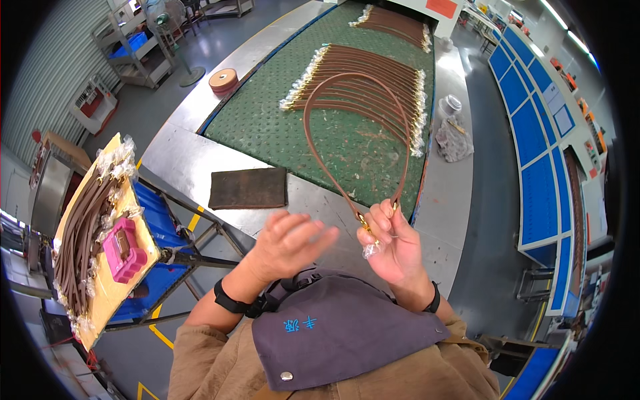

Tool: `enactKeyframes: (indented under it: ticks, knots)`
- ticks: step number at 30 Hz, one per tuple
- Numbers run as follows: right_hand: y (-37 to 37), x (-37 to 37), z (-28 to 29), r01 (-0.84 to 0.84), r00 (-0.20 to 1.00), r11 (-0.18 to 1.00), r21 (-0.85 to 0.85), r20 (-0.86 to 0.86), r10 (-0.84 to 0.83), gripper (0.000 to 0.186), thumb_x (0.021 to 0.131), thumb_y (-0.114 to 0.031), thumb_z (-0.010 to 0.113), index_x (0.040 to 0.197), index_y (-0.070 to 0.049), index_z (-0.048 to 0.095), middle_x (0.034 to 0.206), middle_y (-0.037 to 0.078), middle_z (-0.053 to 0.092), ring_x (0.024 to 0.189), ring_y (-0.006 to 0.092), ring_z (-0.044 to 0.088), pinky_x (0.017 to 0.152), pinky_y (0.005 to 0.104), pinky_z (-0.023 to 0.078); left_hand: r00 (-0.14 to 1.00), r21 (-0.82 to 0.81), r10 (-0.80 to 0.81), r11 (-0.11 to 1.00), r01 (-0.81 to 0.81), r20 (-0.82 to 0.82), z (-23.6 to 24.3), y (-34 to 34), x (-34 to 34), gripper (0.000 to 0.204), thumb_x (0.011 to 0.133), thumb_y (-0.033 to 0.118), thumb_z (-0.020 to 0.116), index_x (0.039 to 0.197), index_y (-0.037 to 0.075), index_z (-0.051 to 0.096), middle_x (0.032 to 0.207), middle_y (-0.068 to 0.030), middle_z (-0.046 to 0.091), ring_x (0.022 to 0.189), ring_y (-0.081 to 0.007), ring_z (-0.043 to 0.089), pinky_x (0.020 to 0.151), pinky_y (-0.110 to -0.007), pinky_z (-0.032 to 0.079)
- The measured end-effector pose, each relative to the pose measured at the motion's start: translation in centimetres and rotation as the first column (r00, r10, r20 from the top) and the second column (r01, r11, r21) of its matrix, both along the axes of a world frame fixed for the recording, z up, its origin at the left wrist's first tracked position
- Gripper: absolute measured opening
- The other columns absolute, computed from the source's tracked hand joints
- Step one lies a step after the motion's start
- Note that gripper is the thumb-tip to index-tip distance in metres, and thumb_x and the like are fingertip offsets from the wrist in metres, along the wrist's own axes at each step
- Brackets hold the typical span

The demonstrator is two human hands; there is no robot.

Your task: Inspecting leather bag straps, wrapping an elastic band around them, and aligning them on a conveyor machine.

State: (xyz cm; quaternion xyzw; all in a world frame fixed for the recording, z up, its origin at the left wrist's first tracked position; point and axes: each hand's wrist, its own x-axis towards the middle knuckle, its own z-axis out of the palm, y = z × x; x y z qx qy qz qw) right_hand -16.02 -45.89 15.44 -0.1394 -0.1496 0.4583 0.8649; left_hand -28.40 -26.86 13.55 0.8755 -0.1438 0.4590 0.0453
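My right hand (398,252) pinches both ends of a brown leather strap (307,127), which arches up from it in a large loop over the belt. Gold-coloured clasps (363,221) show at its ends, and a bit of clear plastic wrap (371,250) hangs below the fingers. To the left, my left hand (288,245) is raised with its fingers extended, slightly blurred, and holds nothing. Just beyond it, a dark rectangular pad (248,188) lies on the metal table edge.
A row of brown straps (363,63) with plastic-wrapped ends lies across the green conveyor belt (257,127); another batch (393,25) is farther off. A tape roll (224,81) stands at left. More straps (83,227) and a pink tray (125,250) occupy a tilted board.
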Motion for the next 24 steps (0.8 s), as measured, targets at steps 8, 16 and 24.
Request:
enactKeyframes:
  ticks: [8,16,24]
  knots:
    - [0.2,-0.1,-0.2,0.053,0.993,0.998,-0.040,0.108,-0.049,0.019,0.105,-0.027,0.049,0.097,-0.011,0.056,0.082,-0.001,0.051,0.069,0.0097,0.043,0.074,0.0328,0.040,0.622,0.117,0.532,0.805,-0.581,-0.574,-15.1,9.0,-2.4,0.041,0.078,0.003,0.059,0.119,0.008,0.064,0.127,-0.0088,0.053,0.122,-0.0286,0.047,0.096,-0.043,0.039]
    - [0.4,-0.5,-0.1,0.137,0.965,0.983,-0.120,0.239,-0.105,0.020,0.105,-0.027,0.049,0.095,-0.011,0.055,0.083,0.000,0.052,0.068,0.0099,0.042,0.076,0.0358,0.042,0.651,0.093,0.447,0.859,-0.503,-0.614,-11.0,7.4,-1.3,0.033,0.078,0.009,0.060,0.110,0.011,0.069,0.131,-0.0084,0.051,0.125,-0.0280,0.045,0.096,-0.045,0.037]
    - [0.4,-0.8,0.3,0.145,0.950,0.980,-0.135,0.294,-0.100,0.019,0.106,-0.024,0.049,0.095,-0.010,0.054,0.084,0.001,0.053,0.072,0.0111,0.045,0.078,0.0376,0.045,0.964,-0.320,0.112,0.929,-0.188,-0.241,2.4,0.6,0.7,0.045,0.067,-0.012,0.061,0.104,0.011,0.074,0.126,-0.0115,0.054,0.117,-0.0320,0.050,0.095,-0.043,0.041]
